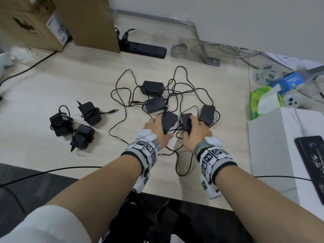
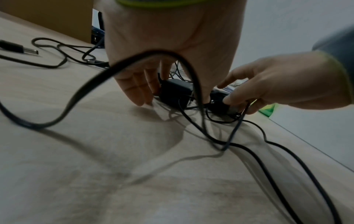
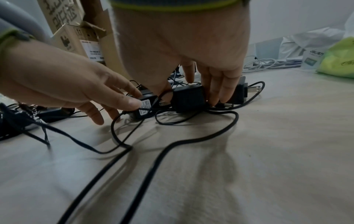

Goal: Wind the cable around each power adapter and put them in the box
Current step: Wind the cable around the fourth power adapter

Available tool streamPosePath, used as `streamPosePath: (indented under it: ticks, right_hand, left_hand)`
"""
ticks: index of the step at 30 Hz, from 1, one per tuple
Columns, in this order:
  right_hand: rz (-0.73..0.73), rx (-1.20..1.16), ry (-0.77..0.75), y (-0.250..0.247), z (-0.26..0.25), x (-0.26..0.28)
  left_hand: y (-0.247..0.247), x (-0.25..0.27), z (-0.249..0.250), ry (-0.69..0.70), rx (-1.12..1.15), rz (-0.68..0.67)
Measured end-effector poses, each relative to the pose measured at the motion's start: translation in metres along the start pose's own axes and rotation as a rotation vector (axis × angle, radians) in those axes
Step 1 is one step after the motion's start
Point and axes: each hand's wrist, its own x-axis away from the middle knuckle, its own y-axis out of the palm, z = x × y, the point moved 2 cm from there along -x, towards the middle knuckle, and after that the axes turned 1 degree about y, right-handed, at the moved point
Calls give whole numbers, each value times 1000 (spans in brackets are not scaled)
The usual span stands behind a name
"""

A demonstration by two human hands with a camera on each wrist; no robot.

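Several black power adapters lie in a tangle of loose black cable (image 1: pixel 126 106) at the middle of the table. My left hand (image 1: pixel 162 128) pinches one adapter (image 1: pixel 169 120) between thumb and fingers; the left wrist view shows that adapter (image 2: pixel 175 91) between them. Just to its right, my right hand (image 1: pixel 191 127) grips a second adapter (image 1: pixel 185 120), thumb on one side and fingers on the other, with that adapter (image 3: pixel 186 97) resting on the table. Three adapters (image 1: pixel 77 123) with cable wound round them lie at the left.
Brown cardboard boxes (image 1: pixel 26 23) stand at the back left beside a black power strip (image 1: pixel 143 49). A white box (image 1: pixel 273 146) with a black device on it sits at the right edge, behind it a green packet (image 1: pixel 259 104) and clutter. A thin cable crosses the near table edge.
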Motion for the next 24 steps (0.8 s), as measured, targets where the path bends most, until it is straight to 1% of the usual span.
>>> streamPosePath:
  ticks: [3,6,9,11,12,15,17,19,21,23,24]
  right_hand:
    - [5,-12,2,-1,1,-1]
    - [-25,-14,17,-2,3,0]
    - [-53,21,27,-9,-1,2]
    - [-42,51,-4,-14,-8,3]
    - [-19,51,-27,-18,-15,3]
    - [50,-37,-91,-33,-39,4]
    - [66,-136,-143,-44,-59,4]
    - [80,-239,-216,-55,-77,7]
    - [60,-328,-282,-65,-93,13]
    - [-9,-371,-304,-68,-104,17]
    - [-18,-373,-312,-69,-110,17]
  left_hand:
    - [1,-7,3,-3,-70,27]
    - [-1,-13,0,8,-22,23]
    - [-9,-10,-9,-59,231,5]
    - [-19,-8,-13,-103,417,48]
    - [-25,-8,-13,-101,495,80]
    - [-49,-6,-7,-58,740,123]
    - [-71,-4,-2,-34,918,144]
    - [-95,1,4,-8,1046,163]
    - [-120,6,10,24,1154,173]
    - [-137,7,15,49,1217,158]
    - [-146,8,17,58,1252,153]
